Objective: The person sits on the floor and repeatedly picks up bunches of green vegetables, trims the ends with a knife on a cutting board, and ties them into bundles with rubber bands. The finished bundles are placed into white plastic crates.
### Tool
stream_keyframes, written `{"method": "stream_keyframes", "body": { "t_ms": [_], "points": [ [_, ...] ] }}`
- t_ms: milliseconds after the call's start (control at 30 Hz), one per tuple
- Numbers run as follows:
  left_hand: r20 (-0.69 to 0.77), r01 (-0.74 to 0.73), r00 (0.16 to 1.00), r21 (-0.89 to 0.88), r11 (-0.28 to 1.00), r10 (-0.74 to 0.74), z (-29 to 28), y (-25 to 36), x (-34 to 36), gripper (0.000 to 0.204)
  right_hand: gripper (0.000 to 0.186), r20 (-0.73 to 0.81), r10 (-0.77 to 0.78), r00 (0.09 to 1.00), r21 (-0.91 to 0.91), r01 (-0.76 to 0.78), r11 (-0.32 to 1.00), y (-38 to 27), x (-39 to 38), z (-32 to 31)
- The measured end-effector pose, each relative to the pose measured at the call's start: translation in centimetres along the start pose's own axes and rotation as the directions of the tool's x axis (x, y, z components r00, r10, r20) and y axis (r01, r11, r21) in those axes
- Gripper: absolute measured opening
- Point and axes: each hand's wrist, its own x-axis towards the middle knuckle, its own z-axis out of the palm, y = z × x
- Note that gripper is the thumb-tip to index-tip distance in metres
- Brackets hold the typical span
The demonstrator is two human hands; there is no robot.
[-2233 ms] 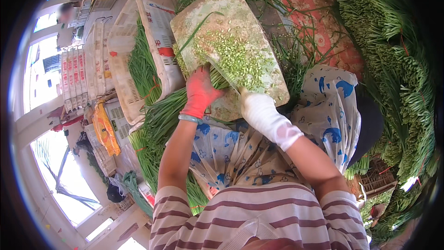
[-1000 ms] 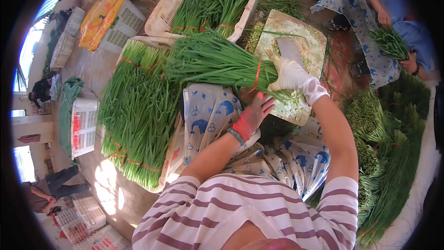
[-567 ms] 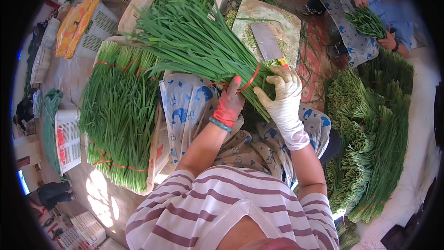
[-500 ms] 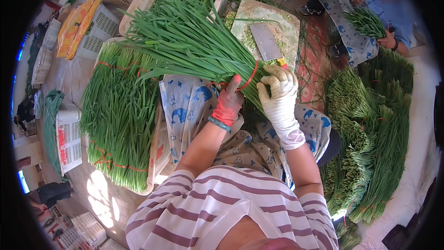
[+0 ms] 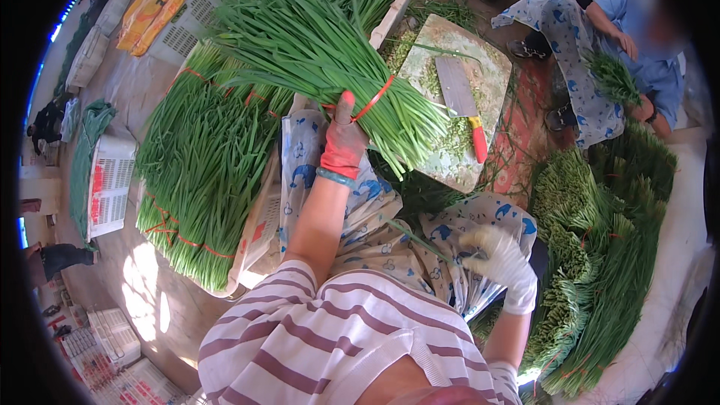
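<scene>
My left hand (image 5: 346, 139), in a red glove, is closed around a large bunch of garlic chives (image 5: 315, 56). A red band (image 5: 374, 99) circles the bunch near its pale cut ends, which point toward the cutting board (image 5: 491, 82). My right hand (image 5: 495, 259), in a white glove, is low over my right thigh and apart from the bunch. Motion smears its fingers. A loose green blade (image 5: 420, 238) lies near those fingers; whether they grip it cannot be made out. On the board rests a cleaver (image 5: 456, 88) with a red and yellow handle.
A crate with tied chive bunches (image 5: 206, 172) stands at my left. More chives (image 5: 600, 277) are heaped at my right. White crates (image 5: 112, 187) line the far left. At the upper right, a co-worker's hand (image 5: 626, 45) is near another small bunch (image 5: 611, 79).
My right hand has left the cut ends of the bunch and dropped toward my lap. The left hand still holds the bunch. The whole view has shifted and tilted slightly.
</scene>
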Motion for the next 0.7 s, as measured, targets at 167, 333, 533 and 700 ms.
{"method": "stream_keyframes", "body": {
  "t_ms": [167, 333, 533, 700],
  "points": [
    [0.089, 0.059, 0.994, -0.026, 0.998, -0.057, 3.2, 1.1, -1.1, 0.082, 0.03, -0.589, -0.417, 0.692, -0.352, 0.245, 0.903, -6.1, 11.8, -1.5],
    [0.114, 0.039, 0.993, 0.01, 0.999, -0.04, 4.1, 1.5, -1.6, 0.084, 0.014, -0.479, -0.548, 0.686, -0.503, 0.297, 0.812, -5.5, 18.4, -1.8],
    [0.024, 0.008, 1.0, -0.101, 0.995, -0.005, 1.7, 2.8, -0.7, 0.072, 0.004, -0.256, -0.392, 0.883, 0.234, 0.45, 0.862, -6.3, 10.1, -0.7],
    [-0.041, -0.178, 0.983, 0.02, 0.984, 0.179, 1.2, 4.1, 0.6, 0.065, 0.016, 0.323, 0.121, 0.939, -0.311, -0.015, 0.95, 2.6, 1.2, 1.1]
  ]
}}
